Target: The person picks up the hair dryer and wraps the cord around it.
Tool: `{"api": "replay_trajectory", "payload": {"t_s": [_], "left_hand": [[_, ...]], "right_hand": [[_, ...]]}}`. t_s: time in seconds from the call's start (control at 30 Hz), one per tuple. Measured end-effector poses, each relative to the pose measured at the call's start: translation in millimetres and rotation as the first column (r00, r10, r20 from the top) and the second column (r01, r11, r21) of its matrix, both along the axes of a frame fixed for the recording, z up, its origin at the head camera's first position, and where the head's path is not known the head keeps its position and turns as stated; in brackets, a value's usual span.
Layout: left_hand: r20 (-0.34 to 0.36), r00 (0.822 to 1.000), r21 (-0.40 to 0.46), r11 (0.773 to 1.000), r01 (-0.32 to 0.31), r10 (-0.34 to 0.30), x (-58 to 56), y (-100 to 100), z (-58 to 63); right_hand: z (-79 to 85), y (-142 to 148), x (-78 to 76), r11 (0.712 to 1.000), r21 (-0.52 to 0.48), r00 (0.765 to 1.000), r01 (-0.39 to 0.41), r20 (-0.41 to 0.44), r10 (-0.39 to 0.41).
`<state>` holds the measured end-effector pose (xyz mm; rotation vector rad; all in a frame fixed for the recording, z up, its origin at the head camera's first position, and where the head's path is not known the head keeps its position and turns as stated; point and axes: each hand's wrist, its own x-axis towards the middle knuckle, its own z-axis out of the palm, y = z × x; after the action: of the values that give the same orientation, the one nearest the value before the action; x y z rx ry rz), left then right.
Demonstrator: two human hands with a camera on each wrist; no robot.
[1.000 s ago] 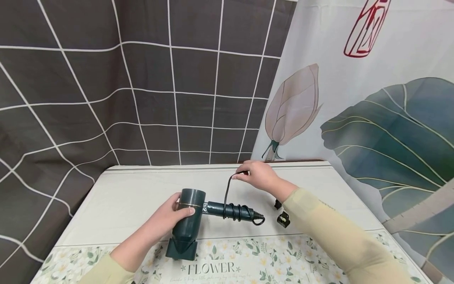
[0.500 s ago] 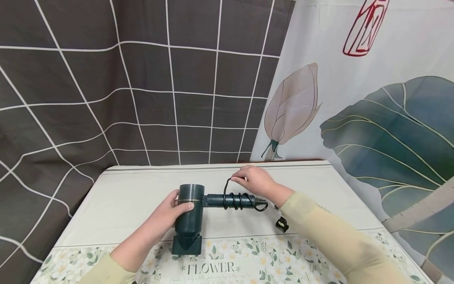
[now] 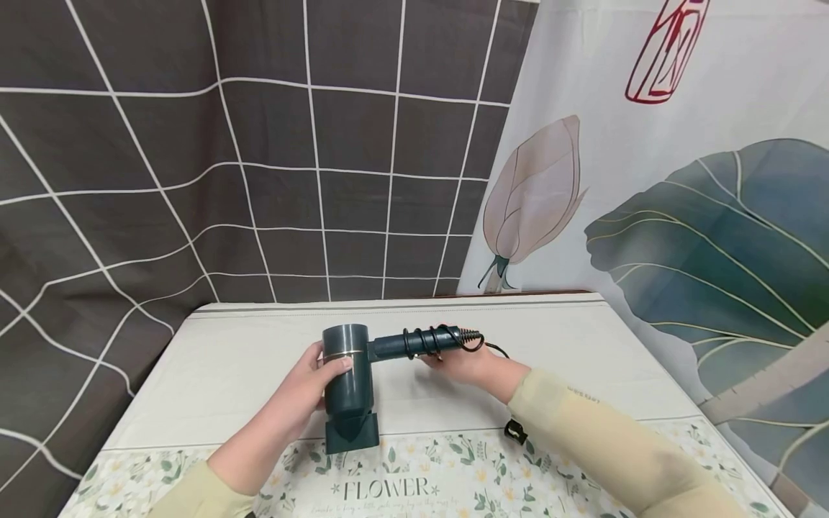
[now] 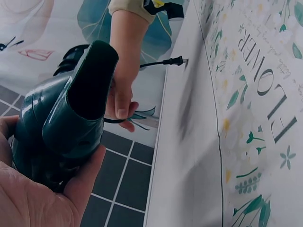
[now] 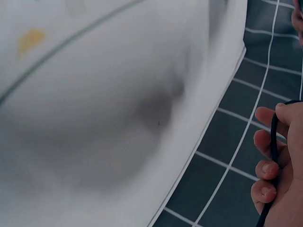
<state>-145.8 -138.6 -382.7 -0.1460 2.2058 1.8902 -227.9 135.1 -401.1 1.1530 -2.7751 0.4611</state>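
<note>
A dark green hair dryer (image 3: 350, 392) is held off the table in the head view, its flat nozzle (image 4: 87, 94) pointing toward me. My left hand (image 3: 307, 385) grips its barrel, thumb across the front. Black cord (image 3: 432, 341) winds in several loops round the handle, which extends right and tilts slightly up. Under the handle, my right hand (image 3: 465, 365) pinches the cord between thumb and index finger; the right wrist view shows the cord (image 5: 274, 142) running along its curled fingers. In the left wrist view, the plug (image 4: 174, 61) hangs at the cord's end.
The table cover (image 3: 259, 345) is white with a floral band and the printed word FLOWER along the near side. Behind it hang a dark grid-patterned curtain (image 3: 356, 194) and a white flower-printed curtain (image 3: 537, 194). A small black device (image 3: 515, 432) shows beside the right sleeve.
The right hand has carried the cord from above the handle down behind and below it. The left hand has raised the hair dryer slightly, and its handle now tilts upward.
</note>
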Motion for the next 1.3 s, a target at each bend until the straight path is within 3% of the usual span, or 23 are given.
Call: {"api": "replay_trajectory", "payload": {"t_s": [0.07,0.1,0.13,0.43,0.8,1.3], "left_hand": [[0.003,1.000,0.012,1.000,-0.010,0.010,-0.2,1,0.0],[0.006,1.000,0.019,1.000,-0.016,0.015,-0.5,1,-0.4],[0.008,1.000,0.025,0.999,-0.020,0.020,-0.8,1,-0.7],[0.013,0.998,0.024,0.998,-0.060,0.060,-5.1,0,-6.3],[0.003,0.996,-0.014,0.996,-0.091,0.091,-7.6,-1,-10.3],[-0.009,0.997,-0.090,0.993,-0.079,0.078,-5.6,3,-11.2]], "right_hand": [[-9.0,-1,1.4,0.995,0.097,0.988,-0.032,-0.145,0.046],[-13.1,-2,2.6,0.994,0.104,0.957,-0.037,-0.282,0.065],[-16.4,-3,3.5,0.994,0.101,0.948,-0.049,-0.309,0.078],[-12.8,-12,22.6,0.984,0.148,0.964,-0.102,-0.230,0.134],[5.2,-13,41.4,0.979,0.149,0.940,-0.137,-0.291,0.176],[30.2,-9,32.0,0.975,0.086,0.891,-0.205,-0.397,0.222]]}}
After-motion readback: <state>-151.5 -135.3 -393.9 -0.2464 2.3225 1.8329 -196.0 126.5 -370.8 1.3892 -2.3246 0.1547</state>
